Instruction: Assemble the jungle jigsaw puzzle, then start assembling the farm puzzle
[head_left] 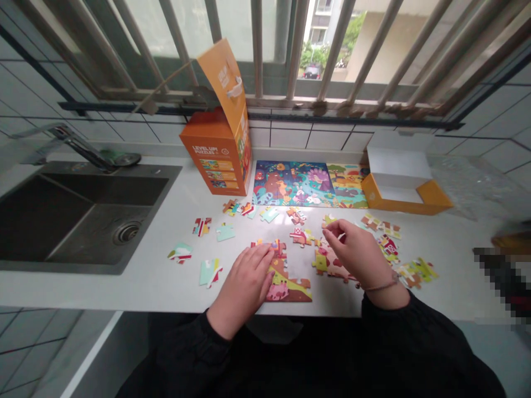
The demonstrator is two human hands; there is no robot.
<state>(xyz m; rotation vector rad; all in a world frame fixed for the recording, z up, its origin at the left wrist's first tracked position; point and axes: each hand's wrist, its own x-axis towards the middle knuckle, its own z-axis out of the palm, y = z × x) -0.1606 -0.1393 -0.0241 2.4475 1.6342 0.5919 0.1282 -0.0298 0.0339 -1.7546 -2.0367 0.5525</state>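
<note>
My left hand (249, 271) lies palm down with its fingers stretched out over a joined section of jigsaw puzzle (296, 287) that shows a pink pig on a green slope. My right hand (357, 249) is curled in a pinch above a joined cow section (332, 262), partly covering it. Whatever is between those fingertips, if anything, I cannot make out. Just beyond them lies a yellow-green puzzle piece (329, 219). A red barn piece (298, 236) sits between the two sections. Several loose pieces, among them a pale green one (225, 232), are scattered around both hands.
An orange puzzle box (213, 149) stands with its lid up at the back. Behind the pieces lie a finished-looking forest puzzle (290, 182) and an open yellow box (409, 196). At left is a sink (95, 215) with a faucet (81, 146); crumpled clear plastic (477, 177) lies right.
</note>
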